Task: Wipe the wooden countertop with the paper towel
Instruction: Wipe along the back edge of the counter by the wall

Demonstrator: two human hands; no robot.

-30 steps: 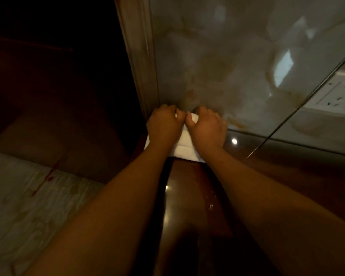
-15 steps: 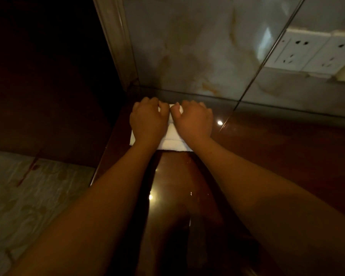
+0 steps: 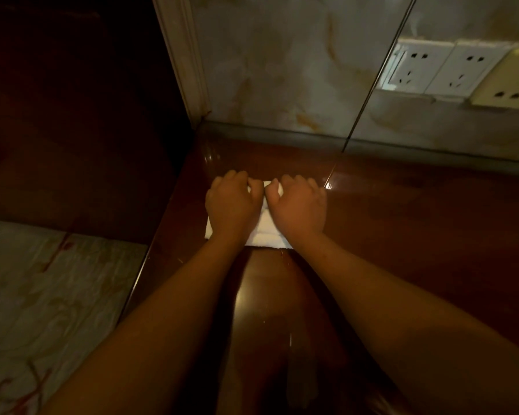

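**Wipe under way at the far left corner, most of the top still to cover**

I have both hands down on the folded white paper towel (image 3: 265,232), which lies flat on the wooden surface (image 3: 417,220) at about 12 o'clock from me. It is close to the surface's left edge and a little short of the marble-look wall (image 3: 282,70). My left hand (image 3: 232,205) covers the towel's left half and my right hand (image 3: 297,205) the right half. On both, the fingers are curled over the far edge and grasping the towel. The thumbs nearly meet in the middle, where a bit of paper bunches up between them.

I judge the task to be mid-stroke and far from finished. The towel covers only a small patch near the corner. A few bright specks and a short streak glint on the surface at 6 o'clock from the towel, between my forearms. They look like moisture or crumbs that are still there. The broad stretch running out to 3 o'clock is glossy and dark, and I cannot tell from the shine whether it has been wiped. The narrow band between the towel and the wall at 12 o'clock also needs a pass.

White wall sockets (image 3: 417,67) sit at 2 o'clock, above the surface. The pale patterned floor (image 3: 42,295) shows at 8 o'clock, below the left edge.
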